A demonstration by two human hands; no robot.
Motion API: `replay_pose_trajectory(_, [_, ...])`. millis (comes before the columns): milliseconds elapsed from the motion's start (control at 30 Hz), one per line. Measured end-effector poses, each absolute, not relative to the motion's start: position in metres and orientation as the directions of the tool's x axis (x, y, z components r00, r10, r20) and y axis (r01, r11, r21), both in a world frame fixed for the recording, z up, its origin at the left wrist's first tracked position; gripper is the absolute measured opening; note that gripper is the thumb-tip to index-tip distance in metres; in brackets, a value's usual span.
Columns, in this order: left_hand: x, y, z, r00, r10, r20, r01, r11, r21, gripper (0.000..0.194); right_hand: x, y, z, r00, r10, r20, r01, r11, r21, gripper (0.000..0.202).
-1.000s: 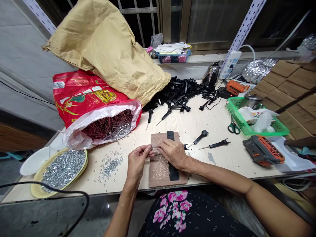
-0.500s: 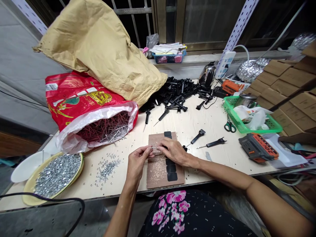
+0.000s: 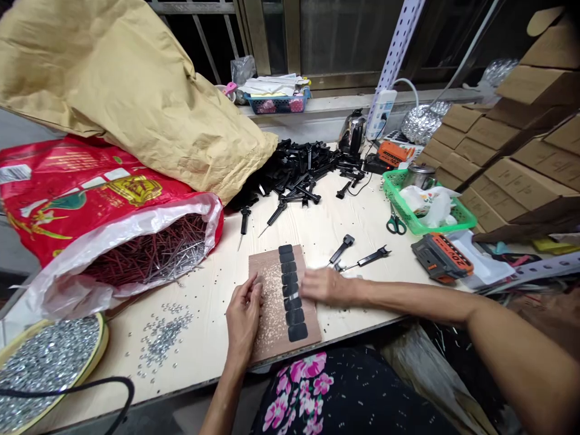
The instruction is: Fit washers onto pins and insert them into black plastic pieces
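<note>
"How do the fingers stand?"

"On the left hand (image 3: 243, 314) they curl loosely at the left edge of the brown board (image 3: 269, 317), thumb close to forefinger. I can't tell whether anything is pinched there. The right hand (image 3: 330, 286) is blurred across the board's right edge, fingers bent down beside the column of black pads (image 3: 295, 316); I can't tell if they grip something."

"And the board itself?"

"Flat on the table (image 3: 212, 338), between the two hands, strewn with pale specks."

"What's around it?"

"Just right of the board lie black-handled pieces (image 3: 374, 256) with metal shafts. The right hand hides part of the board's edge. Beyond the board is a heap of black pieces (image 3: 308, 169); farther right of it, scissors (image 3: 396, 225) and a black-and-orange battery pack (image 3: 441, 258). Shiny bits (image 3: 163, 338) are scattered to its left."

"Containers?"

"Left of the board, a red bag (image 3: 90, 181) gapes on reddish and silvery rods (image 3: 149, 251), and a yellow bowl (image 3: 103, 344) is full of small silver bits (image 3: 49, 356). Right of the board and beyond it, a green basket (image 3: 446, 227) holds a metal canister (image 3: 420, 176) and white plastic (image 3: 437, 209)."
</note>
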State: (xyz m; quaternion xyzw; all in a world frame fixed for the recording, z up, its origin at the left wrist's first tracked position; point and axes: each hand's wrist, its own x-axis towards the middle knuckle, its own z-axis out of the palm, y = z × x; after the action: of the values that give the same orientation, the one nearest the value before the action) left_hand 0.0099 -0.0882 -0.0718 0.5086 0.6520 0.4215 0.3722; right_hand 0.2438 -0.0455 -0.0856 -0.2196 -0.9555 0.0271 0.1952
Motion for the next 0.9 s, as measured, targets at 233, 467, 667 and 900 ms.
replay_pose_trajectory(233, [0.01,-0.088,-0.079,-0.22,0.975,0.02,0.486,0.092,0.869,0.049,0.249,-0.029,-0.074,-0.68,0.666,0.307,0.623,0.745,-0.238,0.028])
replay_pose_trajectory(467, [0.012,-0.089,-0.077,-0.238,0.971,-0.022,0.458,0.132,0.879,0.048,0.244,-0.032,-0.072,-0.8,0.553,0.234,0.487,0.825,-0.287,0.032])
replay_pose_trajectory(667, [0.014,-0.091,-0.074,-0.253,0.966,-0.05,0.438,0.161,0.885,0.046,0.247,-0.041,-0.073,-0.904,0.288,0.315,0.259,0.957,-0.131,0.026])
replay_pose_trajectory(900, [0.013,-0.093,-0.074,-0.26,0.963,-0.065,0.412,0.172,0.895,0.047,0.268,-0.045,-0.073,-0.803,0.501,0.323,0.437,0.863,-0.254,0.027])
